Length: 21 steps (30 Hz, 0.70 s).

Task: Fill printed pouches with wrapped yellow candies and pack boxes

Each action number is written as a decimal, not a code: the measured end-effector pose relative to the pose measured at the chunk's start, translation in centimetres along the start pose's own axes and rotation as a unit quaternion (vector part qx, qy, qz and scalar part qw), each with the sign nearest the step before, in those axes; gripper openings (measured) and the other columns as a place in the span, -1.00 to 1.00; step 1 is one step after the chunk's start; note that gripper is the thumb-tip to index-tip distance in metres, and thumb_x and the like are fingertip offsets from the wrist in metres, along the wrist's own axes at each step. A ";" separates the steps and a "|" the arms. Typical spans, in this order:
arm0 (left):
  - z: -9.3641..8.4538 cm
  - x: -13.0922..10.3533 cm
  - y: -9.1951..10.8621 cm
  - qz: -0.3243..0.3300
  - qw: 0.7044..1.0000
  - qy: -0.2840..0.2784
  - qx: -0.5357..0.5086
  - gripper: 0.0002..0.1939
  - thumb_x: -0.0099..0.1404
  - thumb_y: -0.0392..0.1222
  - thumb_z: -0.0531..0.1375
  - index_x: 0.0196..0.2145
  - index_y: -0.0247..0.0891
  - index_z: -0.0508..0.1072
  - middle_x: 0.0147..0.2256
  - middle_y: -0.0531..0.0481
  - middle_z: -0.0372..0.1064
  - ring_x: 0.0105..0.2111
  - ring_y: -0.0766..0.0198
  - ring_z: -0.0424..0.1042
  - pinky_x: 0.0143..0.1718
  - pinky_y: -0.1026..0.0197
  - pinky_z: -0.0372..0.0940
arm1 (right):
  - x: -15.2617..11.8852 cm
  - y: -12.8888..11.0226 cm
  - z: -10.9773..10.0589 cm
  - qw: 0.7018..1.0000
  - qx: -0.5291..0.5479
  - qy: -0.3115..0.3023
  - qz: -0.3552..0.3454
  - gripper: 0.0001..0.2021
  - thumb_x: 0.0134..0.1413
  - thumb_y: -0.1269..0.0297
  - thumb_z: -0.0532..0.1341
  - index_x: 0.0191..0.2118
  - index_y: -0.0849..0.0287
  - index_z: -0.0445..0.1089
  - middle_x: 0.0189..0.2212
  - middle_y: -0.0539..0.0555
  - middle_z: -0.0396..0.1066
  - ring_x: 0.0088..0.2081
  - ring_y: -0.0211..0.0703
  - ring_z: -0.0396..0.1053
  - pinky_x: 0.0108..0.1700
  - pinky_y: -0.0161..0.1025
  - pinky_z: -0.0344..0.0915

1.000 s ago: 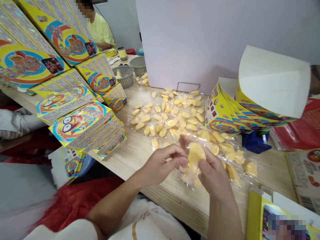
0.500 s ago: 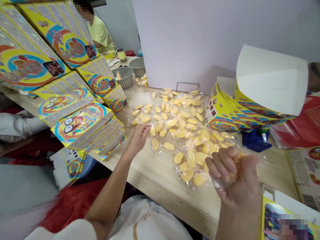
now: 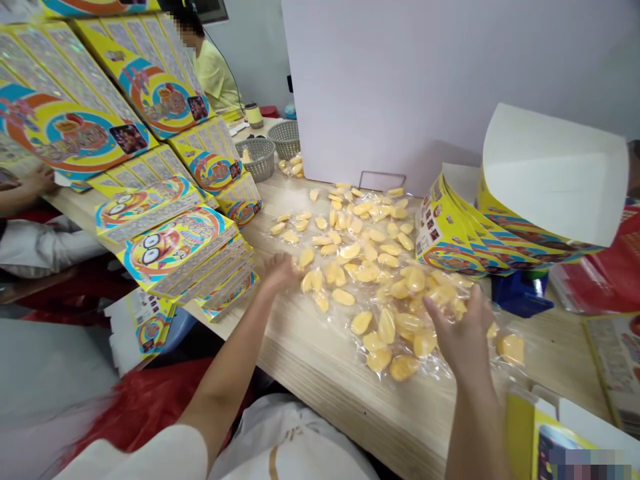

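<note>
Many yellow oval pieces in clear plastic packets (image 3: 370, 270) lie spread over the wooden table. My left hand (image 3: 281, 272) is at the left edge of this spread, right beside a yellow piece (image 3: 306, 257); its fingers are smeared by motion, so their grip does not show. Over the right part of the heap is my right hand (image 3: 463, 330), thumb and fingers apart, with packets lying just beyond the fingertips. One more wrapped yellow piece (image 3: 511, 348) rests to the right of that hand.
Stacked yellow printed boxes (image 3: 177, 247) rise on the left. Nested open cartons (image 3: 453, 230) stand at the right, by a blue holder (image 3: 523, 293). Grey baskets (image 3: 260, 160) sit behind, near a person in a yellow shirt (image 3: 215, 73). A pale panel (image 3: 380, 87) closes the back.
My right hand has opened and moved down and away onto the heap; the packet it gripped has left it. My left hand has shifted slightly down the view. The view has tilted a little.
</note>
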State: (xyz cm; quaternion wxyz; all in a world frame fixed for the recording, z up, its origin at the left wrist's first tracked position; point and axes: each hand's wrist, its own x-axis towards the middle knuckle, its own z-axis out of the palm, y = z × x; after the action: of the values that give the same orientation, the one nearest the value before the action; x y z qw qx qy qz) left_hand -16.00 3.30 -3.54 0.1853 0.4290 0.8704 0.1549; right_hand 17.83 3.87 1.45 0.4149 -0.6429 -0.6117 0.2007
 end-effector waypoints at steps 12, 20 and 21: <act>-3.0 -8.2 5.3 0.121 0.924 -0.182 -0.315 -0.55 0.21 0.10 0.05 -0.10 -0.29 0.36 -0.27 -0.10 0.45 -0.25 0.13 0.42 -0.25 0.16 0.29 | -5.5 -5.2 2.4 0.910 0.315 -0.244 0.117 -0.51 0.03 0.03 0.19 0.08 0.08 0.24 0.01 0.17 0.33 -0.03 -0.04 0.34 0.02 0.00 0.24; -2.7 -11.5 9.7 0.200 0.812 -0.303 -0.456 -0.34 0.09 0.21 0.18 0.00 -0.33 0.28 -0.24 -0.12 0.38 -0.34 0.24 0.38 -0.34 0.23 0.28 | -5.1 -6.6 3.5 0.871 0.391 -0.268 0.133 -0.62 -0.04 0.09 0.26 -0.09 0.14 0.38 -0.11 0.09 0.44 -0.04 -0.01 0.33 0.06 -0.05 0.17; -3.0 -11.4 9.6 0.199 0.791 -0.329 -0.476 -0.38 0.10 0.20 0.18 -0.05 -0.34 0.31 -0.28 -0.10 0.38 -0.38 0.27 0.38 -0.41 0.26 0.27 | -4.9 -6.4 3.2 0.857 0.422 -0.253 0.155 -0.65 -0.03 0.10 0.26 -0.11 0.13 0.39 -0.12 0.08 0.44 -0.06 -0.03 0.34 0.06 -0.04 0.16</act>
State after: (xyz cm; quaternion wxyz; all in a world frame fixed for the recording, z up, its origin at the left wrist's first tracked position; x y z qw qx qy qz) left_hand -4.33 -0.61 5.43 0.6066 0.4756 0.4679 0.4323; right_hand 10.55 -0.51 3.38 0.4410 -0.4202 -0.4446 0.6567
